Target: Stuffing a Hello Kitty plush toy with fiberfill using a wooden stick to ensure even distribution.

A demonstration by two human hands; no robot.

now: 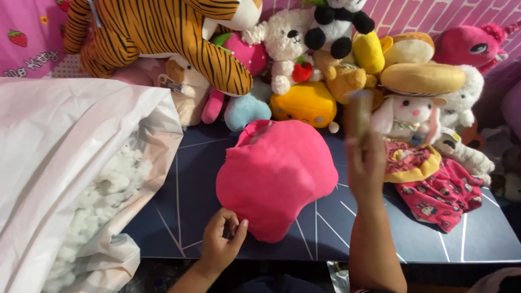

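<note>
Pink plush shell [275, 176], star-ish shape, plump w/ filling, lying on dark blue mat [190, 211] w/ thin white lines, centre of view, just in front of toy pile. Opening at top edge, approx toward the pile. Left hand [221, 241] at its lower left edge, fingers curled & pinching the fabric there, so closed on the shell. Right hand [364, 163] raised to the right of the shell, motion-blurred, wrapped around a pale stick-like thing [359, 111] held upright; can't tell what it is exactly, too blurred. Not touching the shell as far as visible.

Left side: big white plastic bag [59, 141], mouth open toward the mat, loose white stuffing [103, 201] spilling inside it. Bag overlaps left edge of mat, near but apart from the shell.

Behind: row of plush toys against pink wall, i.e. striped tiger [157, 32] top left, white teddy [283, 40], panda [336, 24], yellow square plush [304, 103], light blue plush [245, 110]. Right of the raised hand: white bunny doll [407, 116] under a tan hat-like plush [422, 78], w/ red patterned cloth [442, 195] spread on the mat below it. Pink unicorn-ish plush [473, 46] far top right.
</note>
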